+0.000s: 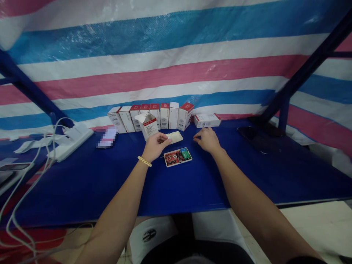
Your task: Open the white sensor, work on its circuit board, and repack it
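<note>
My left hand (156, 145), a yellow band at its wrist, pinches the left end of a cream-coloured plastic cover (176, 138). Just in front of the cover lies a shallow device casing (178, 157) with a red circuit board and a green part exposed inside. To the right of both, my right hand (208, 140) is over the blue table, apart from the casing. Its fingers are drawn together, and whatever may be between them is too small or hidden. An opened white and red box (149, 126) stands behind my left hand, its top flap raised.
Several white and red boxes (165, 116) stand in a row at the back, and another box (207, 120) lies on its side. A phone (107, 138), a power strip (70, 142) and white cables are on the left. Dark glossy objects (257, 139) lie right.
</note>
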Demonstrator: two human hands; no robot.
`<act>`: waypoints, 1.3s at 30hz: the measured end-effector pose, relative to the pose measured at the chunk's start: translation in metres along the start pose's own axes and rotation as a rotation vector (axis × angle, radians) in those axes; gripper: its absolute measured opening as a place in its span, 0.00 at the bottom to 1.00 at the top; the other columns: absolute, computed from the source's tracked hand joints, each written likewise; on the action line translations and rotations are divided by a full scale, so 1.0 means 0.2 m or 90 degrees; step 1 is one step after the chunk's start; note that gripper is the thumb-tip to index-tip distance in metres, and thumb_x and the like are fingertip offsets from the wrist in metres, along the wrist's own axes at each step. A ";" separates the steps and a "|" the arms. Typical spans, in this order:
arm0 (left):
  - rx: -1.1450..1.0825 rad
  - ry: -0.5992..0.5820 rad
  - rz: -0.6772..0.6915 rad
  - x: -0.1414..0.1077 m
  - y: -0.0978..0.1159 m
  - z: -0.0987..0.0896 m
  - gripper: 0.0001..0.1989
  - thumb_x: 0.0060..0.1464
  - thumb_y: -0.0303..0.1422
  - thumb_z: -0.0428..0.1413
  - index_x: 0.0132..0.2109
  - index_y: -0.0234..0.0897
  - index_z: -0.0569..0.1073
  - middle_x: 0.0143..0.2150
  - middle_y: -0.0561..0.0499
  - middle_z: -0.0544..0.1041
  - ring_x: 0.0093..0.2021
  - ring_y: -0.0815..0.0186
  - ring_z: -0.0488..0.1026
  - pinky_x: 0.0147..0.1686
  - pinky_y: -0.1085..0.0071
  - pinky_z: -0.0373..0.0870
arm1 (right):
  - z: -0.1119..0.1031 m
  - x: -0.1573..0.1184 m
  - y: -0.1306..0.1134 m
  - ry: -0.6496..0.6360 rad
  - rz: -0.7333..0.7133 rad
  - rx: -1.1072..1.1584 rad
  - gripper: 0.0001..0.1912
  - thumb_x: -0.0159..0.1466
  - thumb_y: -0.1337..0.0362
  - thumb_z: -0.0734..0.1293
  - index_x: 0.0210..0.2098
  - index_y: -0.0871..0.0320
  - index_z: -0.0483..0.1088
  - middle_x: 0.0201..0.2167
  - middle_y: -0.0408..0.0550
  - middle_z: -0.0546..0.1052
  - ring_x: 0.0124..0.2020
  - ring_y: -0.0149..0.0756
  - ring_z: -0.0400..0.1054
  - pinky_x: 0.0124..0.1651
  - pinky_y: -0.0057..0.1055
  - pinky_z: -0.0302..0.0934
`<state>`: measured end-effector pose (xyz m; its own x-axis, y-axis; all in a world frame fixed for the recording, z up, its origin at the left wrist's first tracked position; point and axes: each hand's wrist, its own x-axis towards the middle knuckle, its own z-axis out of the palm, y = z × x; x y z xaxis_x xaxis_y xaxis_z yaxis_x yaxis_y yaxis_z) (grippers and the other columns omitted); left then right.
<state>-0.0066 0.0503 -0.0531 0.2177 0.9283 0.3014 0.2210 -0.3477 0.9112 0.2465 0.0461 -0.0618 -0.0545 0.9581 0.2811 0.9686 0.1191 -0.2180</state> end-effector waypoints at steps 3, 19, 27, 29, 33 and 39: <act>0.039 -0.017 0.024 0.00 -0.01 0.00 0.11 0.47 0.39 0.62 0.32 0.35 0.72 0.28 0.53 0.75 0.29 0.68 0.71 0.31 0.70 0.66 | 0.00 0.00 -0.01 -0.010 0.003 -0.016 0.11 0.61 0.62 0.65 0.38 0.53 0.80 0.41 0.55 0.75 0.46 0.48 0.63 0.47 0.43 0.60; 0.204 -0.064 0.062 -0.02 0.03 -0.04 0.05 0.50 0.32 0.57 0.34 0.34 0.73 0.26 0.54 0.74 0.27 0.70 0.70 0.31 0.72 0.67 | -0.03 0.01 -0.02 0.059 0.057 0.175 0.13 0.59 0.68 0.63 0.40 0.60 0.77 0.39 0.52 0.79 0.40 0.39 0.71 0.47 0.35 0.62; 0.389 -0.249 0.102 -0.04 0.07 -0.04 0.12 0.47 0.24 0.53 0.39 0.35 0.76 0.32 0.51 0.79 0.29 0.68 0.72 0.32 0.70 0.67 | -0.10 -0.07 -0.18 -0.100 -0.158 0.317 0.18 0.57 0.55 0.69 0.41 0.59 0.76 0.34 0.50 0.78 0.32 0.35 0.69 0.39 0.34 0.63; 0.403 -0.252 0.093 -0.04 0.07 -0.05 0.13 0.46 0.23 0.52 0.40 0.35 0.76 0.34 0.51 0.80 0.30 0.67 0.73 0.33 0.70 0.68 | -0.11 -0.07 -0.20 -0.141 -0.213 0.303 0.25 0.52 0.50 0.72 0.44 0.59 0.75 0.38 0.51 0.77 0.37 0.39 0.70 0.42 0.36 0.63; 0.413 -0.274 0.087 -0.04 0.08 -0.05 0.14 0.46 0.23 0.53 0.41 0.35 0.77 0.35 0.50 0.80 0.31 0.67 0.74 0.35 0.69 0.69 | -0.11 -0.08 -0.23 -0.224 -0.259 0.245 0.39 0.41 0.48 0.77 0.50 0.59 0.72 0.47 0.54 0.75 0.49 0.47 0.67 0.51 0.41 0.60; 0.414 -0.331 0.112 -0.05 0.10 -0.04 0.14 0.47 0.37 0.61 0.41 0.34 0.76 0.31 0.50 0.77 0.32 0.65 0.73 0.35 0.69 0.67 | -0.10 -0.09 -0.26 -0.302 -0.254 0.169 0.35 0.43 0.52 0.77 0.48 0.60 0.73 0.45 0.54 0.76 0.47 0.48 0.68 0.49 0.39 0.60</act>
<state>-0.0114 0.0340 -0.0355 0.6735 0.7307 0.1112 0.6110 -0.6351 0.4726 0.2025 0.0180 -0.0363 -0.5556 0.8305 -0.0405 0.7629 0.4898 -0.4219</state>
